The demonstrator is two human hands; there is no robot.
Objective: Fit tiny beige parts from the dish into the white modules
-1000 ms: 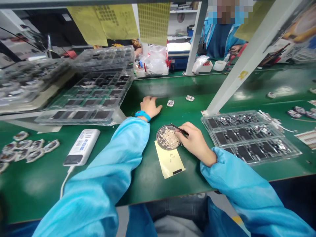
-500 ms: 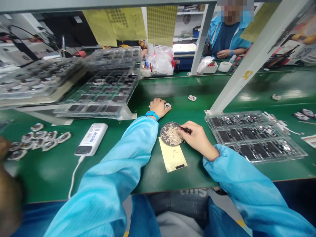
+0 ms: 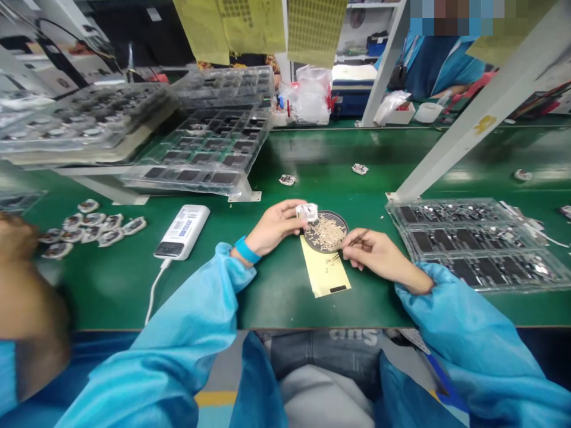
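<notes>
My left hand (image 3: 279, 226) pinches a small white-rimmed electronic part (image 3: 307, 212) by its edge, held just above the left side of a round dark dish (image 3: 342, 221). Many tiny beige pieces (image 3: 326, 233) lie heaped in that dish. In my right hand (image 3: 372, 252) is a pair of dark tweezers (image 3: 358, 238), closed in by the fingers, with the tips pointing down over a yellow paper (image 3: 328, 276). A few tiny pieces rest on this paper, close to the tweezer tips. Whether the tweezers grip a piece is too small to tell.
Similar parts (image 3: 96, 224) lie grouped at left, beside a white power bank (image 3: 182, 232) with a cable. Two more (image 3: 287, 179) sit near the back. Clear trays (image 3: 473, 241) of components lie at right; others (image 3: 200, 142) are stacked on a shelf. A co-worker's arm (image 3: 27, 279) reaches in from the left.
My left hand has lifted a white-rimmed part from the table's back and brought it to the dish. My right hand with the tweezers has moved from over the dish to above the yellow paper.
</notes>
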